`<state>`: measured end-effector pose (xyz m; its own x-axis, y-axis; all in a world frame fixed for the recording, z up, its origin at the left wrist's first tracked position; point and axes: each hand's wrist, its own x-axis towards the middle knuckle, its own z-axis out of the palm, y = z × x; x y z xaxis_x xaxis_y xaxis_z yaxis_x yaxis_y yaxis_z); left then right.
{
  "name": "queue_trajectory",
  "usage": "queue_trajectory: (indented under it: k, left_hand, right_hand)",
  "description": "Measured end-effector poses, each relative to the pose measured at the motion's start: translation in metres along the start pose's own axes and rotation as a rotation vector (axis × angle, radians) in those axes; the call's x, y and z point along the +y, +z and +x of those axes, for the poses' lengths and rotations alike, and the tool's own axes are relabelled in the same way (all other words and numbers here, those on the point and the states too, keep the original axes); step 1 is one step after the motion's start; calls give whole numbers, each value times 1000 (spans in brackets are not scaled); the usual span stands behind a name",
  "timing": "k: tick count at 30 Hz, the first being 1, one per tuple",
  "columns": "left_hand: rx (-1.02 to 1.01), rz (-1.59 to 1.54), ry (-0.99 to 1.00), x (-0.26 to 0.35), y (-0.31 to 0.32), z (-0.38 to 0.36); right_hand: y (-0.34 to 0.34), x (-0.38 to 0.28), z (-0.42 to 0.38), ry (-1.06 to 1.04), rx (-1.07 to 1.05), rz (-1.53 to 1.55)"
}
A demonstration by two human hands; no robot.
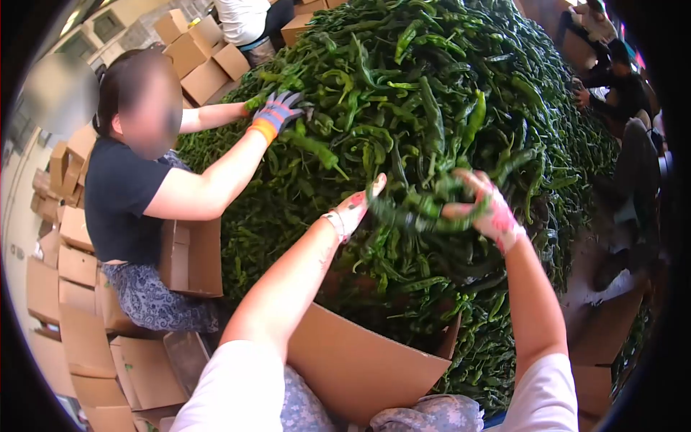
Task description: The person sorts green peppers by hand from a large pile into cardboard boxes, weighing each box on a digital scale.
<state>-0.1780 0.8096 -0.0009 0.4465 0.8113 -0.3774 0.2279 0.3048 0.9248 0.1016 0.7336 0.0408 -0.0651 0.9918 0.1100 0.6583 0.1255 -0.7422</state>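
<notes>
Green peppers (432,122) form a large heap in front of me. My left hand (355,210), in a thin pale glove with reddish marks, is at the heap's lower part, its fingers apart beside some peppers. To its right my right hand (489,209), gloved alike, has its fingers curled round several green peppers, which are blurred by motion. Below both hands stands an open cardboard box (367,360) against my lap, with dark green peppers showing inside it. Whether my left palm touches any pepper cannot be made out.
At the left a co-worker in a dark shirt (126,198) reaches into the heap with grey-and-orange gloves, beside another open box (193,255). Many cardboard boxes (86,338) lie at the far left. Other people sit at the heap's back and right. A box (601,338) stands lower right.
</notes>
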Motion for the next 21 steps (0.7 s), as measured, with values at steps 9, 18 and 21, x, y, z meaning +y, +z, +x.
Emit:
queue_trajectory:
  k: [9,18,21]
  left_hand:
    - [-348,411,-254,-56,-49,-71]
    - [-405,681,-235,11,-58,-101]
    - [97,855,-119,5,-58,-51]
  right_hand:
    - [23,-85,-79,-167,-254,-294]
    - [-20,-57,-81,-425,-163,8]
    - [-22,-7,-34,106,84,-169]
